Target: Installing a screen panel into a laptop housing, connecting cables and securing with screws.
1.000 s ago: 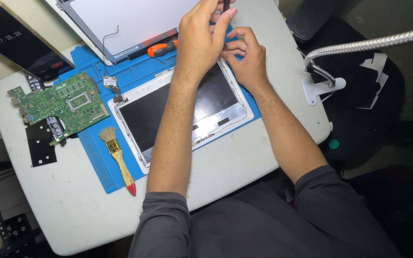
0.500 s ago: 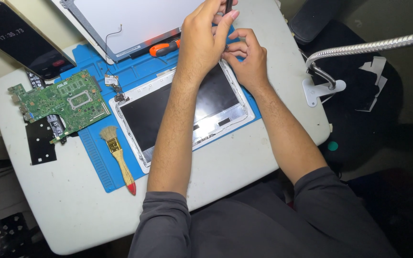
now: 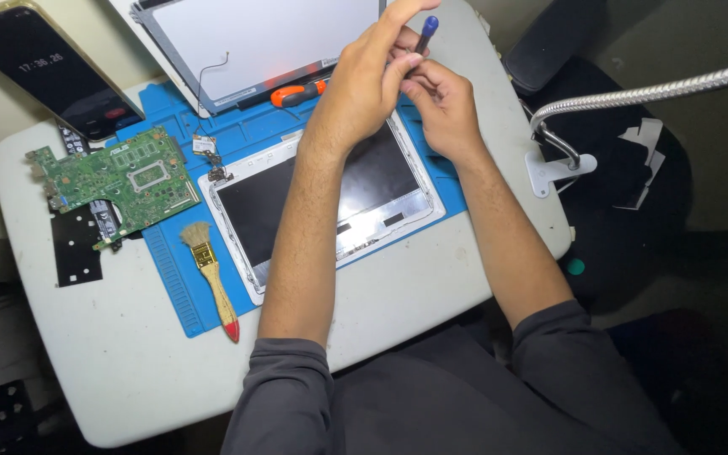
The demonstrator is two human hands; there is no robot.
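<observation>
Seen from above: both hands raised together over the far edge of a white laptop shell (image 3: 330, 211), which lies on a blue mat (image 3: 174, 286) on the round white worktop (image 3: 86, 371). Left hand (image 3: 364, 80) with fingers (image 3: 393, 72) closed around a thin tool with a blue tip (image 3: 425, 29), held nearly upright, the tip pointing away from the body. Right hand (image 3: 444, 105) just beside and touching the left one, fingers curled narrow, pinching at the lower end of the same tool; cannot tell exactly what is between these fingertips, too small and partly hidden. Forearms crossing over the dark inner panel of the shell.

Behind the hands, a display panel (image 3: 254, 42) with pale screen, leaning over the far edge of the mat. An orange-handled screwdriver (image 3: 297, 93) lying between the panel and the shell. At left on the mat edge, a green circuit board (image 3: 120, 181), with a black flat sheet (image 3: 73, 248) just near it on the worktop. A small brush (image 3: 211, 274) with wooden handle and red end lying on the mat beside the shell. A phone (image 3: 48, 72) with dark screen at far left. At right, a flexible metal lamp arm (image 3: 634, 93) clamped on the worktop edge.
</observation>
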